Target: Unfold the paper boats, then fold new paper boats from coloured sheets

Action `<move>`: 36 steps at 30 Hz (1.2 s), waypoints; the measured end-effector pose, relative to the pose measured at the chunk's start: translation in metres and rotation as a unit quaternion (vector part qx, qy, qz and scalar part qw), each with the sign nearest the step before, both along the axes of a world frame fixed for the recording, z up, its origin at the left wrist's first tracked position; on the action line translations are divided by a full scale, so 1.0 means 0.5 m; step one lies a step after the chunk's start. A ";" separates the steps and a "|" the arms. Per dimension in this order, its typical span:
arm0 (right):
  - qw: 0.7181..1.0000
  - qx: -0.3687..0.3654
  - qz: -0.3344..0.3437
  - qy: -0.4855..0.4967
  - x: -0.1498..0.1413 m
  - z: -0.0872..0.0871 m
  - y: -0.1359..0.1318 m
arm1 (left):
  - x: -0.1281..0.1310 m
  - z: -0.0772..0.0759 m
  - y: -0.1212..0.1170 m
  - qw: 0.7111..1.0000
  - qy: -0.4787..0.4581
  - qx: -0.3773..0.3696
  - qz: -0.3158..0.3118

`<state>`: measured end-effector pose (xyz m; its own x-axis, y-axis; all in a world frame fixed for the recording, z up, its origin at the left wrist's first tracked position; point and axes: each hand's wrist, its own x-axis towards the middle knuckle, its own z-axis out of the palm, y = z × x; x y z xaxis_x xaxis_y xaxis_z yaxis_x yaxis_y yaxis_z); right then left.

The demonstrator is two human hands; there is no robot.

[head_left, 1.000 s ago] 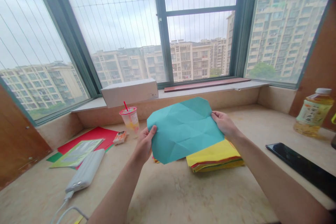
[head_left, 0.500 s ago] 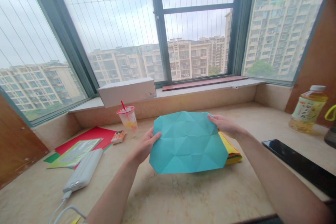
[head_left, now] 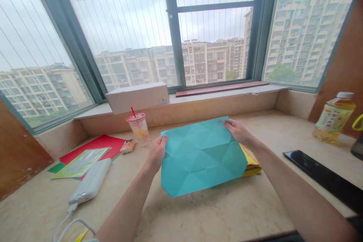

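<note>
A white oblong power bank (head_left: pixel 91 181) lies on the beige marbled countertop (head_left: pixel 119 179), a gap from the left hand (head_left: pixel 156 154), pinching the left edge of a creased turquoise paper sheet (head_left: pixel 202 155) held above; the right hand (head_left: pixel 240 132) pinches its upper right corner, well apart from a flat black phone (head_left: pixel 320 177).

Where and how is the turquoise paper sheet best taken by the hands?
Probably the turquoise paper sheet is best pinched at its side edges near the far corners, left hand from the left, right hand from the right, thumbs on top: it is thin, wide and creased.
</note>
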<state>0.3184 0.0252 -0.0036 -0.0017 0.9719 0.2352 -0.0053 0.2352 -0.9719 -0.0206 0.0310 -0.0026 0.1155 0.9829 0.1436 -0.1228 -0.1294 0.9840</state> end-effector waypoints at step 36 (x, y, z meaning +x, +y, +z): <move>0.995 0.015 -0.066 0.076 0.010 -0.016 0.012 | -0.005 -0.022 0.003 0.994 0.055 -0.033 -0.086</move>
<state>0.3234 0.0310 -0.0116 0.1633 0.9540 0.2513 -0.1185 0.2718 -0.9550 -0.0232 0.0325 -0.0137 0.2933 0.9543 0.0567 -0.0281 -0.0507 0.9983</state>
